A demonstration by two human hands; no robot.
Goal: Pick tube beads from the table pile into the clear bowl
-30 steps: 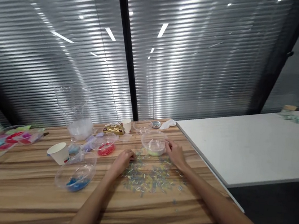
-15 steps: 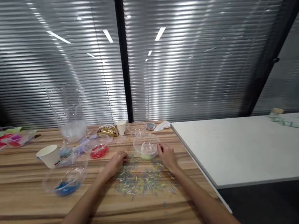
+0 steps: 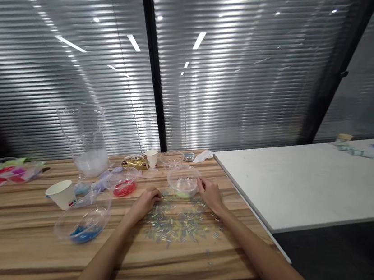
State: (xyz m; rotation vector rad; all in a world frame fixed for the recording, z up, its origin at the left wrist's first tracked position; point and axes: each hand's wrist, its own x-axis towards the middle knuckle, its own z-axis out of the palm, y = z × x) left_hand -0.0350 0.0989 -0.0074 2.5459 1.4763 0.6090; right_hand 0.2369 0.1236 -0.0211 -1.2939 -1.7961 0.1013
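Observation:
Many short, shiny, translucent tube-like pieces point(image 3: 178, 225) lie scattered over the wooden table in front of me. A round clear plastic bowl point(image 3: 185, 172) stands just beyond them, with a little pale greenish material at its bottom. At the bowl's right edge, my right hand point(image 3: 210, 194) has its fingers closed against the rim. My left hand point(image 3: 146, 202) rests on the table at the left side of the scattered pieces, its fingers curled together. Whatever those left fingers hold, if anything, is too small to make out.
To the left stand clear bowls with blue pieces point(image 3: 85, 233) and red pieces point(image 3: 124, 188), a paper cup point(image 3: 61, 193) and a tall clear plastic bag point(image 3: 92, 160). A gold packet point(image 3: 135, 162) and another paper cup point(image 3: 151, 157) sit behind. A white table point(image 3: 304, 186) adjoins on the right.
The view has shifted very slightly. Both hands, the bowl and the scattered pieces keep nearly the same places.

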